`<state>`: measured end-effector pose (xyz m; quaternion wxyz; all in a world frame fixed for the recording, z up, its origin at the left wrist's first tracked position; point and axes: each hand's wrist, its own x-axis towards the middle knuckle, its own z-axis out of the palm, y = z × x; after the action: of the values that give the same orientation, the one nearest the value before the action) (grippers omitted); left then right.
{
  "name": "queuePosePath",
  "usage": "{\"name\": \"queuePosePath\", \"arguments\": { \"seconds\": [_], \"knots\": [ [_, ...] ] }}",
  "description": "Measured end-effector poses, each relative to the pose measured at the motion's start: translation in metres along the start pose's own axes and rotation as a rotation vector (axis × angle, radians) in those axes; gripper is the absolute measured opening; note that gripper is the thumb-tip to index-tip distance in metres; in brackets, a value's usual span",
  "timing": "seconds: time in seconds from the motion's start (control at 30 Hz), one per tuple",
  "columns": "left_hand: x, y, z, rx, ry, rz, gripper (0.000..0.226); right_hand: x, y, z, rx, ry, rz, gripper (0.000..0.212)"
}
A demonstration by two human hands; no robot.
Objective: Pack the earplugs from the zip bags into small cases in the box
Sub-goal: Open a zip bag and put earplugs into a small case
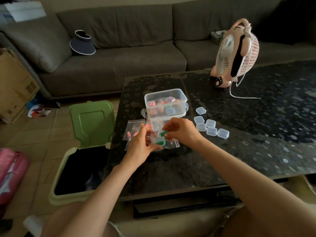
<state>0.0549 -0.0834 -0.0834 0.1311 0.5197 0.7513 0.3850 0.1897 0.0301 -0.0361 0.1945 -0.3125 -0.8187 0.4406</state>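
Note:
My left hand (140,144) grips a small clear case (159,141) with a green earplug inside, just above the dark table. My right hand (179,132) pinches a second green earplug (163,133) right over that case. Under both hands lie clear zip bags (136,129) with pink and orange earplugs in them. Behind the bags stands an open clear plastic box (165,103) holding several filled cases. Several closed empty small cases (211,128) lie to the right of my right hand.
A pink desk fan (236,53) with a trailing white cord stands at the back right of the black speckled table (256,134). A green bin (80,168) with its lid up stands against the table's left edge. A grey sofa (128,53) runs behind.

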Motion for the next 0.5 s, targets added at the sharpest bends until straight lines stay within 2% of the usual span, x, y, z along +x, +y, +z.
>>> {"name": "queuePosePath", "arguments": {
  "seconds": [0.13,0.3,0.37,0.5],
  "knots": [
    [-0.001,0.011,-0.002,-0.045,0.007,-0.006,0.047,0.001,0.001,0.010,-0.145,0.044,-0.069,0.010],
    [-0.004,0.022,-0.006,-0.027,0.005,0.026,0.045,0.006,0.008,0.018,-0.142,0.046,-0.012,0.013],
    [-0.001,0.017,-0.006,-0.050,0.001,0.037,0.046,0.008,0.009,0.016,-0.046,0.001,0.049,0.017],
    [0.000,0.004,-0.005,-0.036,0.015,0.046,0.046,0.008,0.006,0.009,0.326,-0.076,0.274,0.013]
  ]
}}
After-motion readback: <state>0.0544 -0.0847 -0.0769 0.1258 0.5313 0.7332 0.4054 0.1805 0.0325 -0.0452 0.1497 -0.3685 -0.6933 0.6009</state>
